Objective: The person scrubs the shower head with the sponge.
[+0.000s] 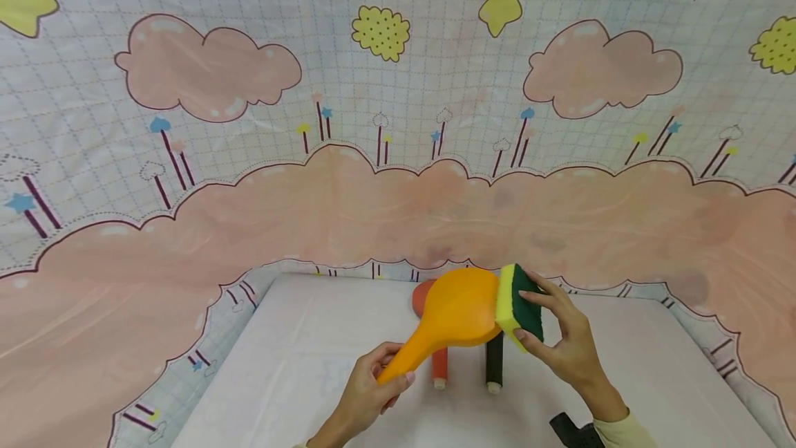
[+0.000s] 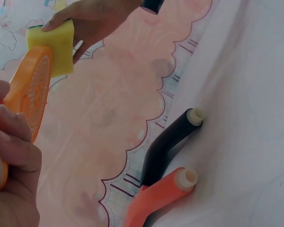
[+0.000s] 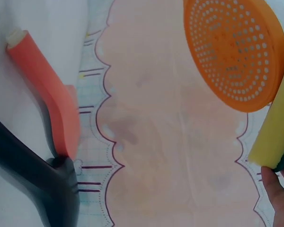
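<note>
Sponge on the orange shower head, held up over the desk!
L hand (image 1: pixel 373 382) grips the orange shower head (image 1: pixel 457 313) by its handle; R hand (image 1: pixel 562 337) pinches the sponge (image 1: pixel 517 310), yellow side against the head's edge. Best bet imo: steady handle, flat sponge contact. Red (image 1: pixel 439 365) & black (image 1: pixel 494 361) ones lie below.

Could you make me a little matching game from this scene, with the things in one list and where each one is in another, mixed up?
Things:
1. orange shower head
2. sponge
3. black shower head
4. red shower head

Places:
A. lying on the white cloth, right beside the black one
B. gripped by its handle in the left hand
C. lying on the white cloth, its handle tip farther from the orange one's grip
D. held in the right hand, against the orange rim

Pairs: 1-B, 2-D, 3-C, 4-A
</note>
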Available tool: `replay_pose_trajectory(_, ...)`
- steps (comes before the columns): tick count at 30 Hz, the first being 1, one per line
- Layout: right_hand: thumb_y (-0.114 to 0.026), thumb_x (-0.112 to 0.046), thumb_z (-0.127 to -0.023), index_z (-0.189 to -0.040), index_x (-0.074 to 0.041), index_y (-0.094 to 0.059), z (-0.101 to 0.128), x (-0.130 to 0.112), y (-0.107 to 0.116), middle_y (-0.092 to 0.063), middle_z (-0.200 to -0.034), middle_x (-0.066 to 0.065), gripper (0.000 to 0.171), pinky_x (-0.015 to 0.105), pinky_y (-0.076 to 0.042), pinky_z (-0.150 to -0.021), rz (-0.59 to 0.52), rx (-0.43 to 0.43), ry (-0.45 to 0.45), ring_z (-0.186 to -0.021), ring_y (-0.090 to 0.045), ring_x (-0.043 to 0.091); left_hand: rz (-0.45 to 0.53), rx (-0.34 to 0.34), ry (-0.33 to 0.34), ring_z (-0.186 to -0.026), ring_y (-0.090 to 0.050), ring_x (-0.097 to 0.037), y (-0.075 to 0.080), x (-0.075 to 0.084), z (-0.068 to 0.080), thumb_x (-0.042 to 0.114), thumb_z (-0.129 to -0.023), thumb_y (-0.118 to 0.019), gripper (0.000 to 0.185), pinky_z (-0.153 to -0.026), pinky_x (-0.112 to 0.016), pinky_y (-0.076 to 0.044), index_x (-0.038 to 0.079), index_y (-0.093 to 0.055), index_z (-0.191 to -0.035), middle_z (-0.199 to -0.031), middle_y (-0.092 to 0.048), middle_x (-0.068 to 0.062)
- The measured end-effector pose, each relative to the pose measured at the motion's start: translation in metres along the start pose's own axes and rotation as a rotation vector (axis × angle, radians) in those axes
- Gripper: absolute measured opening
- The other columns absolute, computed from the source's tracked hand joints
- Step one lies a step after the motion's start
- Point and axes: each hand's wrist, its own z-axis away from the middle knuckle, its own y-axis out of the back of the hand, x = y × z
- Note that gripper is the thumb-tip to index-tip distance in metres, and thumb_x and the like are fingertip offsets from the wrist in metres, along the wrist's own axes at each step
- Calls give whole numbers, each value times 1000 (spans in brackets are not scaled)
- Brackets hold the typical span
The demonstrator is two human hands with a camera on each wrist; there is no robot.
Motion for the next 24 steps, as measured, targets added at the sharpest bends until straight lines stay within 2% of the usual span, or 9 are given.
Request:
replay_pose_trajectory(3,-77,10,-65,-121,0,-64,0,-1,0,-45,-147,24,59,10,-42,-100,-14,-2,-10,-134,-44,5,-4,-4,-13,-46,-44,-4,0,0,1,12,-90,-67,35,-43,-13,-38,0,-57,-122,-87,-63,-10)
replay_pose_trajectory(8,-80,7,-64,-122,-4,-65,0,-4,-1,-46,-146,24,60,8,-41,-98,56,10,-13,-134,-42,1,-15,11,-43,-47,-45,-3,-2,-1,0,11,-90,-68,34,-43,-14,-39,1,-58,-121,-87,-64,-11)
replay_pose_trajectory(13,-84,3,-61,-121,-8,-67,2,-4,-6,-47,-147,19,63,7,-39,-99,119,20,8,-135,-40,3,-32,72,-53,-49,-46,-3,-9,1,-4,11,-89,-69,33,-46,-14,-42,2,-60,-119,-89,-64,-12)
replay_pose_trajectory(17,-86,-3,-60,-120,-12,-69,4,-4,-12,-47,-149,15,63,8,-37,-102,161,21,53,-136,-40,8,-27,129,-57,-51,-47,-4,-16,3,-9,9,-88,-70,33,-48,-15,-43,1,-60,-119,-93,-65,-18)
replay_pose_trajectory(19,-87,-12,-64,-119,-13,-69,4,-3,-16,-47,-147,17,58,8,-35,-104,189,28,92,-135,-40,12,-22,158,-52,-51,-48,-4,-20,4,-12,8,-88,-70,35,-49,-15,-43,0,-59,-120,-95,-64,-20)
replay_pose_trajectory(21,-85,-28,-74,-119,-14,-69,4,-3,-20,-49,-145,21,49,8,-33,-106,222,42,139,-134,-42,17,-15,183,-41,-51,-48,-4,-23,5,-15,8,-87,-70,35,-49,-15,-43,0,-59,-120,-96,-64,-21)
replay_pose_trajectory(24,-69,-51,-86,-117,-14,-70,4,-4,-28,-50,-143,23,48,9,-30,-109,297,73,205,-131,-44,26,0,218,-27,-50,-48,-5,-27,6,-20,8,-87,-71,35,-49,-14,-43,0,-60,-120,-97,-63,-20)
